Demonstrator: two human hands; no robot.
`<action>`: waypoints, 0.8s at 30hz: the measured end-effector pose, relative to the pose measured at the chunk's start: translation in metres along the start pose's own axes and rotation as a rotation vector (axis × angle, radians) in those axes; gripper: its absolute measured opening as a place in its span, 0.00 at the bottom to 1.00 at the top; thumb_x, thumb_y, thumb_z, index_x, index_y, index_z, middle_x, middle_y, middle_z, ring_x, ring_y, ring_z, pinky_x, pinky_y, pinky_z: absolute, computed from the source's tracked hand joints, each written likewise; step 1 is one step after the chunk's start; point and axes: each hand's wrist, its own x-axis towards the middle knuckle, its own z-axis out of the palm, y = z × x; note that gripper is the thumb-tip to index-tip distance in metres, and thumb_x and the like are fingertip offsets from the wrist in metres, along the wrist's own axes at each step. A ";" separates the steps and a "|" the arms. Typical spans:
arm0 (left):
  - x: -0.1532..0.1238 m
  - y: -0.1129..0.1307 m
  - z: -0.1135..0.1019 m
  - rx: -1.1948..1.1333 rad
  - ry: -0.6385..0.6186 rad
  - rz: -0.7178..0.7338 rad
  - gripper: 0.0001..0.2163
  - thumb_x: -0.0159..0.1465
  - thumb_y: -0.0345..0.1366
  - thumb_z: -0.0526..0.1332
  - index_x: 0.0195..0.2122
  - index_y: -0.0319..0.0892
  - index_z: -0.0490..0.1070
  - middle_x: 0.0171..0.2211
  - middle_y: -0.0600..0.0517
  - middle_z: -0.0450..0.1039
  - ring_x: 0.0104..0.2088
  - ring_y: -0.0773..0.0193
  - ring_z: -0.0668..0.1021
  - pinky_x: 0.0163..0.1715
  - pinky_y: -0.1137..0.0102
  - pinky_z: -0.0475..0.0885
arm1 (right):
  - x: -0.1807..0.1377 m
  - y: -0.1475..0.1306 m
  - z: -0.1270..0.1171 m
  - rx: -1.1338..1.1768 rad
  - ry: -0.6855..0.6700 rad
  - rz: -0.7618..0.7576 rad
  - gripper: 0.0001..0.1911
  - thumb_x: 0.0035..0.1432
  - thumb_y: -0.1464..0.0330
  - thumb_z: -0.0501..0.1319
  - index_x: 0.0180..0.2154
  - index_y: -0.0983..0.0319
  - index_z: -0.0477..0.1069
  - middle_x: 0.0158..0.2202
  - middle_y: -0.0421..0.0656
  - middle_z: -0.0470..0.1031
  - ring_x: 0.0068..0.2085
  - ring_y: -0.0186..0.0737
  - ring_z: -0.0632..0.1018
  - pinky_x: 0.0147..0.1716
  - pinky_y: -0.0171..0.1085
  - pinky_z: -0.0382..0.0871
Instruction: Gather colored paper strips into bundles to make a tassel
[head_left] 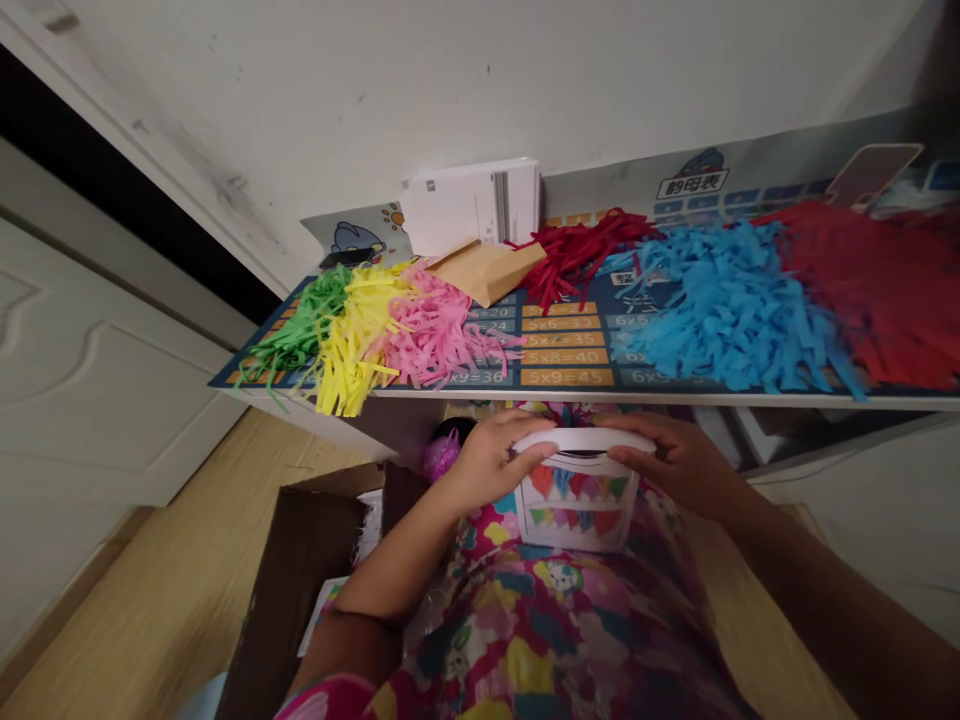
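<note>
Just off the desk's front edge, above my lap, I hold a small white paper box (577, 525) printed with rows of coloured tassels. My left hand (499, 455) grips its top rim at the left, thumb on the near side. At the right end of the rim, my right hand (671, 455) pinches it in the same way. A dark gap shows under the white rim; what is inside is hidden. Tissue-paper tassels lie on the desk beyond: green (307, 325), yellow (360, 330), pink (442, 335), dark red (581, 250), blue (735, 310) and red (885, 290).
A tan paper piece (487, 272) lies before a stack of white cards (469, 210) against the wall. The desk mat (568, 340) carries printed times tables. Below left stands an open cardboard box (289, 560), with a shiny purple bundle (441, 455) near it.
</note>
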 end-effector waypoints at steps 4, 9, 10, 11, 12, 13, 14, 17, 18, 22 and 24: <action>0.005 0.012 -0.005 0.162 -0.154 -0.041 0.17 0.70 0.42 0.56 0.52 0.38 0.76 0.42 0.44 0.78 0.41 0.58 0.80 0.41 0.66 0.74 | 0.000 -0.009 -0.002 0.044 -0.030 0.012 0.18 0.59 0.54 0.62 0.43 0.60 0.78 0.41 0.44 0.81 0.39 0.45 0.81 0.40 0.39 0.75; 0.008 0.019 -0.005 0.183 -0.219 -0.080 0.16 0.71 0.43 0.53 0.50 0.43 0.76 0.42 0.47 0.76 0.42 0.60 0.78 0.43 0.68 0.73 | 0.000 -0.013 -0.002 0.058 -0.033 0.051 0.16 0.59 0.56 0.61 0.41 0.59 0.79 0.39 0.44 0.82 0.38 0.44 0.81 0.39 0.38 0.74; 0.007 0.019 -0.004 0.184 -0.217 -0.089 0.16 0.72 0.43 0.52 0.50 0.43 0.76 0.41 0.47 0.76 0.42 0.60 0.78 0.43 0.68 0.72 | -0.001 -0.013 -0.001 0.057 -0.028 0.056 0.16 0.60 0.56 0.61 0.41 0.59 0.79 0.39 0.44 0.82 0.38 0.43 0.81 0.40 0.38 0.74; 0.007 0.019 -0.004 0.183 -0.215 -0.097 0.16 0.72 0.43 0.52 0.49 0.43 0.76 0.41 0.47 0.76 0.41 0.61 0.78 0.43 0.68 0.73 | -0.001 -0.013 -0.001 0.056 -0.026 0.057 0.16 0.60 0.55 0.61 0.40 0.59 0.79 0.39 0.44 0.82 0.37 0.43 0.81 0.40 0.38 0.75; 0.006 0.019 -0.003 0.180 -0.212 -0.103 0.16 0.72 0.42 0.51 0.49 0.43 0.76 0.40 0.47 0.76 0.41 0.61 0.78 0.42 0.68 0.73 | -0.002 -0.013 -0.001 0.054 -0.027 0.056 0.17 0.60 0.55 0.61 0.41 0.59 0.79 0.39 0.44 0.82 0.37 0.44 0.81 0.40 0.39 0.75; 0.006 0.019 -0.003 0.176 -0.204 -0.105 0.16 0.72 0.42 0.51 0.49 0.42 0.76 0.40 0.47 0.76 0.41 0.61 0.78 0.42 0.68 0.73 | -0.002 -0.014 -0.001 0.047 -0.026 0.049 0.17 0.60 0.55 0.61 0.41 0.59 0.79 0.39 0.44 0.82 0.38 0.44 0.81 0.41 0.39 0.75; 0.006 0.019 -0.002 0.171 -0.193 -0.103 0.16 0.72 0.42 0.51 0.49 0.42 0.76 0.40 0.46 0.76 0.41 0.60 0.78 0.42 0.67 0.73 | -0.001 -0.014 -0.001 0.031 -0.024 0.037 0.18 0.60 0.54 0.60 0.42 0.59 0.80 0.40 0.44 0.82 0.39 0.45 0.82 0.41 0.39 0.75; 0.007 0.018 0.001 0.155 -0.139 -0.084 0.16 0.72 0.41 0.52 0.47 0.41 0.77 0.39 0.46 0.77 0.40 0.60 0.78 0.42 0.66 0.73 | 0.002 -0.021 -0.003 -0.106 -0.038 -0.036 0.21 0.63 0.53 0.58 0.47 0.59 0.79 0.45 0.46 0.82 0.43 0.47 0.82 0.42 0.41 0.76; 0.007 0.018 0.003 0.143 -0.122 -0.074 0.15 0.72 0.41 0.52 0.46 0.40 0.77 0.39 0.45 0.77 0.40 0.59 0.78 0.41 0.66 0.72 | 0.004 -0.024 -0.004 -0.176 -0.059 -0.071 0.21 0.65 0.53 0.56 0.48 0.59 0.79 0.46 0.46 0.81 0.45 0.47 0.82 0.42 0.42 0.75; 0.001 0.018 0.016 -0.071 0.042 -0.161 0.11 0.67 0.42 0.60 0.43 0.41 0.75 0.35 0.47 0.78 0.36 0.61 0.79 0.38 0.67 0.72 | 0.014 -0.034 -0.012 -0.383 -0.171 -0.229 0.21 0.70 0.56 0.50 0.49 0.55 0.79 0.44 0.43 0.82 0.42 0.46 0.82 0.38 0.41 0.74; -0.006 0.017 0.024 -0.295 0.205 -0.297 0.13 0.63 0.44 0.65 0.42 0.41 0.71 0.35 0.48 0.79 0.34 0.62 0.80 0.36 0.69 0.72 | 0.016 -0.036 -0.016 -0.419 -0.185 -0.275 0.20 0.70 0.57 0.50 0.49 0.53 0.79 0.44 0.41 0.82 0.42 0.45 0.82 0.37 0.39 0.73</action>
